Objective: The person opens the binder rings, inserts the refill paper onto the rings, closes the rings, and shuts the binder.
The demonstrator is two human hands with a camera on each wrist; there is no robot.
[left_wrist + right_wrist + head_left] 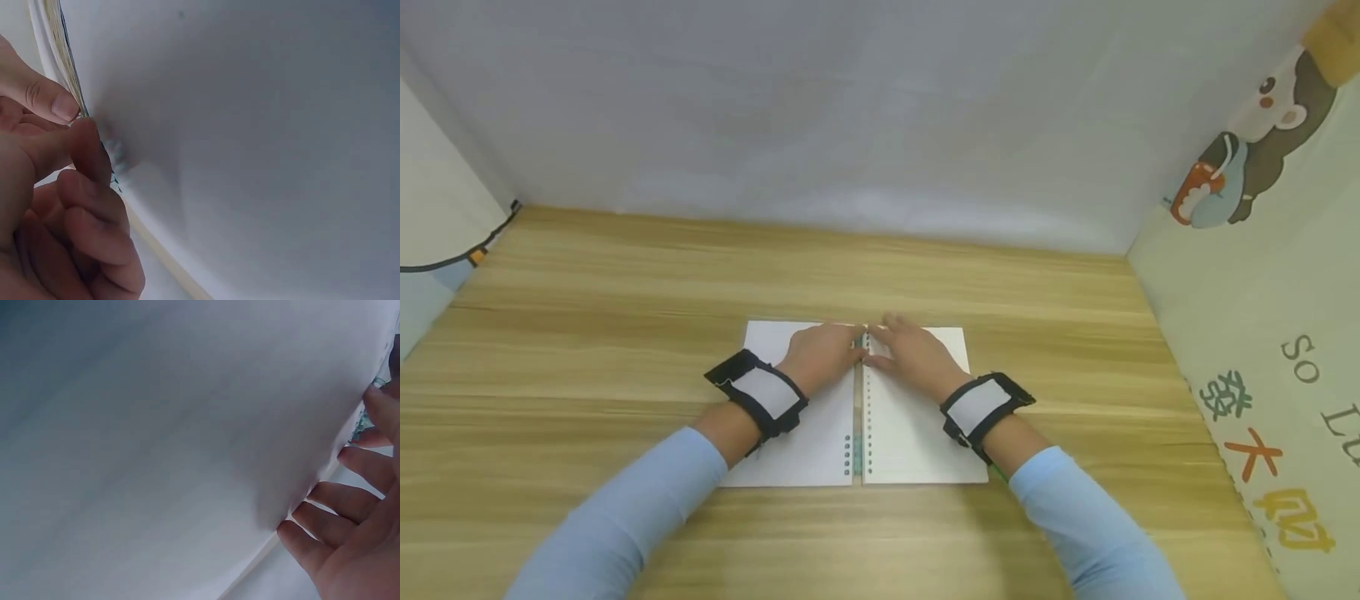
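A loose-leaf notebook lies open and flat on the wooden table, with punched holes beside its middle. Teal binder rings show at the lower end of the spine; the upper ones are mostly covered by the hands. At the upper spine, the left hand pinches the rings from the left page, its fingers curled in the left wrist view. From the other side the right hand grips the same part with thumb and bent fingers. In the right wrist view its fingertips touch the page edge.
The wooden table extends around the notebook to a pale backdrop. A printed wall sheet with a cartoon figure borders the right. A black cable runs at the far left. Each wrist wears a black strap.
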